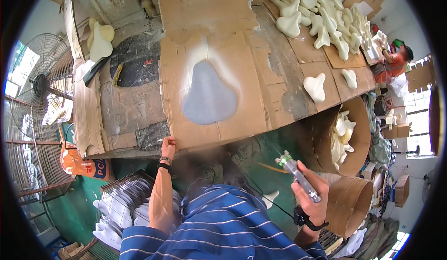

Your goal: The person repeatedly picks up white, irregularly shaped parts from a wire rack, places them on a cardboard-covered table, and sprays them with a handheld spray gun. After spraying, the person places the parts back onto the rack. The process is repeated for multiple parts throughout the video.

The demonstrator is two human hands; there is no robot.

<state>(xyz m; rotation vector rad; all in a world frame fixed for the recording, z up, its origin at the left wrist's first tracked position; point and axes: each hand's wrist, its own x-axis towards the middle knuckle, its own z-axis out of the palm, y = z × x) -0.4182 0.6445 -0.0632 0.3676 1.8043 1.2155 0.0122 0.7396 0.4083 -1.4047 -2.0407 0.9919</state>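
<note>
My right hand (311,190) is wrapped round a grey metal spray gun (300,178) with a green ring near its nozzle, held to the right of my body and apart from the table. My left hand (168,147) rests at the table's near edge, fingers curled together against the cardboard sheet (251,106). What those fingers hold, if anything, is too small to make out. Beyond them, a grey-blue saddle-shaped form (209,94) lies on the cardboard, narrow end away from me. A whitish spray haze surrounds it; whether it is a solid piece or a painted patch I cannot tell.
Cream saddle-shaped pieces (326,20) pile up at the far right; a single one (314,87) lies nearer. A cardboard drum (358,134) holds more. White pieces (118,204) fill a wire rack at lower left. A fan (41,85) stands left; another person (396,64) works far right.
</note>
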